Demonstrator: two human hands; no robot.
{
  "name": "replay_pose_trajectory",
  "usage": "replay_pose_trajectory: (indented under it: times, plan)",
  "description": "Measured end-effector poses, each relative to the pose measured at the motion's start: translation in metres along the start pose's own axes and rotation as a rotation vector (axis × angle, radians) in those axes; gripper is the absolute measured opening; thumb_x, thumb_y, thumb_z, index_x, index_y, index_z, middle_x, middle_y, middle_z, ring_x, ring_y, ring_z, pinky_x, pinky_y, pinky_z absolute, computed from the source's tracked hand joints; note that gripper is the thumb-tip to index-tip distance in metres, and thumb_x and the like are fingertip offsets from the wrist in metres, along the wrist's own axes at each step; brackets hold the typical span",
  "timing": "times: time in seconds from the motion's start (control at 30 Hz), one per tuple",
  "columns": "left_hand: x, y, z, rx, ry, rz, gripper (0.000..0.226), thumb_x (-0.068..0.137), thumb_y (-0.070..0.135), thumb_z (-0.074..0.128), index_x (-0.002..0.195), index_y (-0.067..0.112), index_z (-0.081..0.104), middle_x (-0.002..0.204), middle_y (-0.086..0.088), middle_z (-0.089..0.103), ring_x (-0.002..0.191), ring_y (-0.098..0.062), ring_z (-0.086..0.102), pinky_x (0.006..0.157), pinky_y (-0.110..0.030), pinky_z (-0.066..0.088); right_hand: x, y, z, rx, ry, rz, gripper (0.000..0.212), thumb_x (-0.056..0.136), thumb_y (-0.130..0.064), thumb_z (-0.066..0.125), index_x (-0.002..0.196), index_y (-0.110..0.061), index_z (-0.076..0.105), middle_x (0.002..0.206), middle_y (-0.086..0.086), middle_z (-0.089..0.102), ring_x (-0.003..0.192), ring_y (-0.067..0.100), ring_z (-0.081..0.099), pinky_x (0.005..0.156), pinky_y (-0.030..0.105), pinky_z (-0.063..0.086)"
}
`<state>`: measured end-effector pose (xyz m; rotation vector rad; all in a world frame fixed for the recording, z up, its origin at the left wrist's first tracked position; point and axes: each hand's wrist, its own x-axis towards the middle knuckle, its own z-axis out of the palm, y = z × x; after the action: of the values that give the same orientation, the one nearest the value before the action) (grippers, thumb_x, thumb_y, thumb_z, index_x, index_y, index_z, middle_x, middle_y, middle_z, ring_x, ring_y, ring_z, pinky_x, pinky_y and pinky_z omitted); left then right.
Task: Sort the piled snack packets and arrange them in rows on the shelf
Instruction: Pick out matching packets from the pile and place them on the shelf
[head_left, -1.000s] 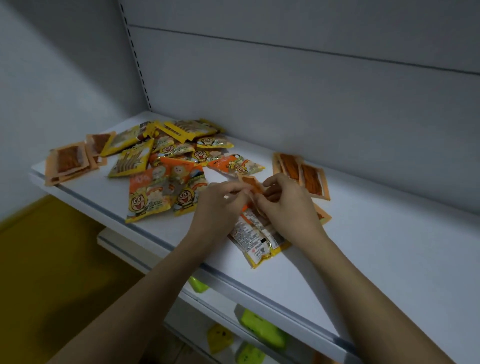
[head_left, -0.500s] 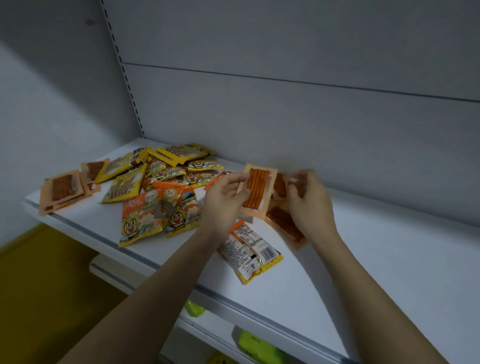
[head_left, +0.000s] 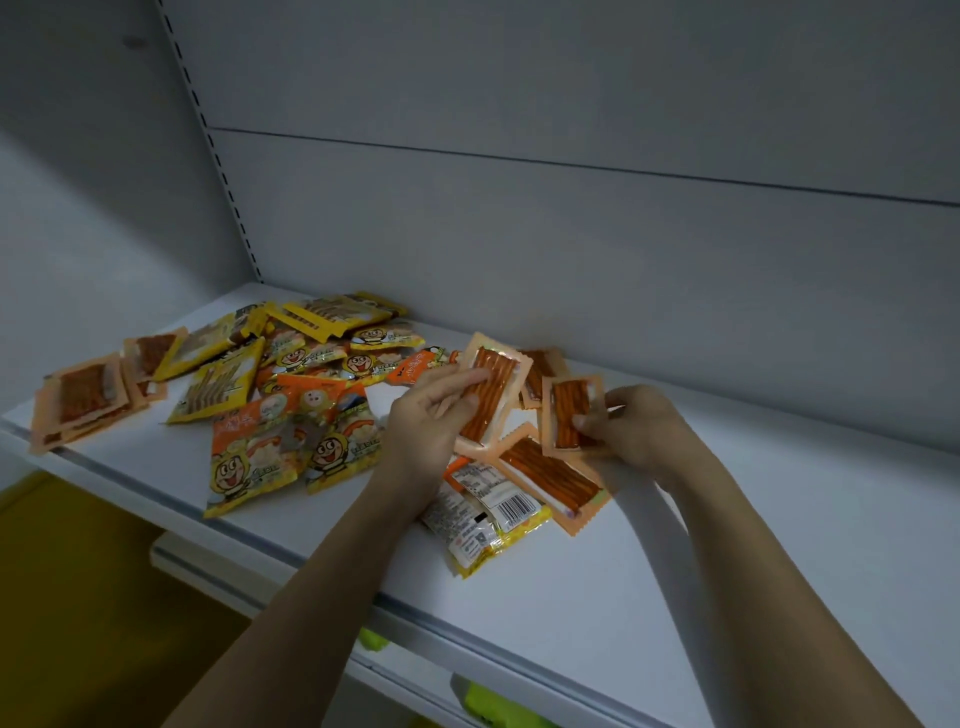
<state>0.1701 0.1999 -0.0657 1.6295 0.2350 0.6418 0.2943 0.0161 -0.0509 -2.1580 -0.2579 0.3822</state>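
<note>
Sorting stage: early by my reading; most packets lie heaped, no rows formed.
Far-left stack (head_left: 78, 402): pale orange packets of dark strips, overlapping at the shelf's left end, near its front edge.
Main pile (head_left: 291, 384): yellow and orange cartoon-face packets, jumbled and overlapping, left of both hands.
Left hand (head_left: 423, 421): thumb and fingers pinch an orange stick packet (head_left: 488, 400), lifted and tilted off the shelf.
Face-down packets (head_left: 485, 514): barcode side up, lying under the left wrist and forearm.
Loose stick packet (head_left: 553, 480): flat on the shelf between the two hands.
Right hand (head_left: 636, 428): fingertips pinch a smaller stick packet (head_left: 569, 413) at its right edge; another lies behind it.
Shelf (head_left: 753, 545): white, bare toward the right.
Handling: packets look light, thin, glossy and likely slippery; they should flex, so pinching a sealed edge seems safer than pressing the brittle-looking sticks.
</note>
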Motion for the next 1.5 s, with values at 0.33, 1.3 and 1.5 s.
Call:
replay_pose_trajectory:
  times: [0.33, 1.3, 1.5]
  plan:
    - [-0.002, 0.003, -0.002, -0.130, 0.013, -0.027, 0.030, 0.099, 0.000, 0.056, 0.122, 0.016, 0.066, 0.111, 0.006, 0.073, 0.098, -0.012, 0.073, 0.074, -0.023, 0.059, -0.028, -0.030, 0.024, 0.675, -0.174, -0.187, 0.011, 0.097, -0.008, 0.058, 0.103, -0.001, 0.065, 0.078, 0.011, 0.070, 0.057, 0.015, 0.060, 0.052, 0.022, 0.050]
    - [0.000, -0.001, -0.006, -0.056, 0.107, -0.022, 0.038, 0.094, 0.014, 0.067, 0.123, 0.037, 0.061, 0.122, 0.011, 0.066, 0.113, -0.019, 0.067, 0.086, -0.040, 0.061, -0.032, -0.030, 0.018, -0.385, -0.211, -0.081, 0.024, 0.088, -0.033, 0.073, 0.074, -0.020, 0.058, 0.076, -0.005, 0.061, 0.069, 0.008, 0.057, 0.061, 0.024, 0.042]
    - [0.000, -0.001, -0.006, -0.111, 0.102, -0.006, 0.033, 0.094, 0.009, 0.066, 0.116, 0.034, 0.063, 0.117, 0.011, 0.065, 0.106, -0.015, 0.069, 0.077, -0.026, 0.060, -0.022, -0.023, -0.008, 0.611, -0.109, -0.107, 0.005, 0.088, -0.013, 0.070, 0.092, -0.012, 0.068, 0.086, 0.007, 0.069, 0.063, 0.012, 0.068, 0.061, 0.026, 0.054]
